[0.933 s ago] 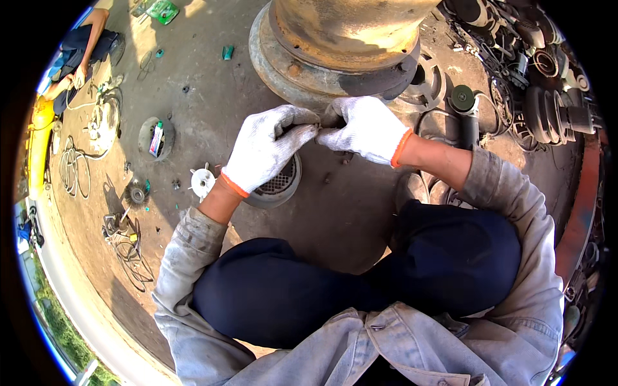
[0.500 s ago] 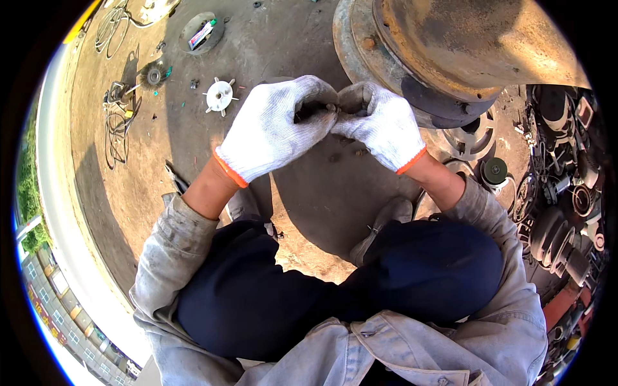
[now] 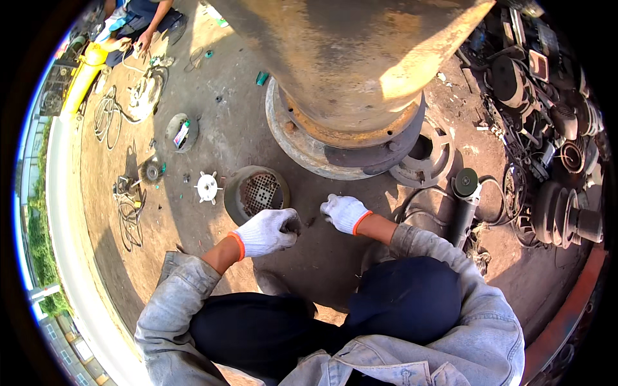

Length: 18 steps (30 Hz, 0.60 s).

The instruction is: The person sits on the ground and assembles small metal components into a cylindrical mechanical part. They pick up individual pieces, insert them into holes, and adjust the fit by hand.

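Observation:
My left hand [image 3: 265, 233], in a white knitted glove with an orange cuff, is in front of my left knee with its fingers curled over a dark-stained palm. Just beyond it is a round metal housing [image 3: 234, 201] with a perforated grid inside. My right hand [image 3: 346, 213], gloved the same way, is closed, its knuckles up, a short gap to the right of the left hand. Whatever either hand may hold is hidden by the fingers. A small white fan wheel [image 3: 207, 187] with stubby blades lies left of the housing.
A large rusty flanged cylinder [image 3: 347, 71] stands ahead. To its right lie a slotted metal ring [image 3: 439, 168] and an angle grinder [image 3: 462, 215]. Scrap parts [image 3: 515, 96] pile up at the far right. Another person's hands [image 3: 143, 44] work at the upper left, near coiled cable [image 3: 106, 119].
My hands, pressed together fingertip to fingertip before, have come apart and are lower in the picture. The view has tilted up, showing the housing and the other person.

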### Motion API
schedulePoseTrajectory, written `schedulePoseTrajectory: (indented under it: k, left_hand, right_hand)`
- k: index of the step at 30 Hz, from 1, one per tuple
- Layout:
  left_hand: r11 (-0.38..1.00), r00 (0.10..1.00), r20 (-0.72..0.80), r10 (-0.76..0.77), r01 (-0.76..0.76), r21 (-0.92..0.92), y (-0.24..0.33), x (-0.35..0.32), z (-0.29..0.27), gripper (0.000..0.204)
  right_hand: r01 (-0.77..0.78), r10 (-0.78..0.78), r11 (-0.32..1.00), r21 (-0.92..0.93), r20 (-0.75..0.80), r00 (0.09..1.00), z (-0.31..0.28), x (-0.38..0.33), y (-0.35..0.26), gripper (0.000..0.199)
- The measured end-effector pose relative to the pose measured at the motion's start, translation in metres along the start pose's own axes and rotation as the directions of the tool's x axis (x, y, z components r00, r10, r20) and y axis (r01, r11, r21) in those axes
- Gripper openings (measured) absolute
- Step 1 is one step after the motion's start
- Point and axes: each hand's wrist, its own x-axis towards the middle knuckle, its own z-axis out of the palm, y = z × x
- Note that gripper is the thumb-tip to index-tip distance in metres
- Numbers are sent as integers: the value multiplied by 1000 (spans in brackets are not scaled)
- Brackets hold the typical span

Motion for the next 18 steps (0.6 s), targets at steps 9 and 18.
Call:
schedulePoseTrajectory:
  k: [9,18]
  left_hand:
    - [866,996,24,84,-61,-497,57,75,41,37]
    - [801,950,-312,-22,-170,-574,75,88,71,26]
  right_hand:
    - [421,408,-17,907,-378,831,-109,-122,-4,22]
    - [131,71,974,184,-799,597,-104,-110,-21,24]
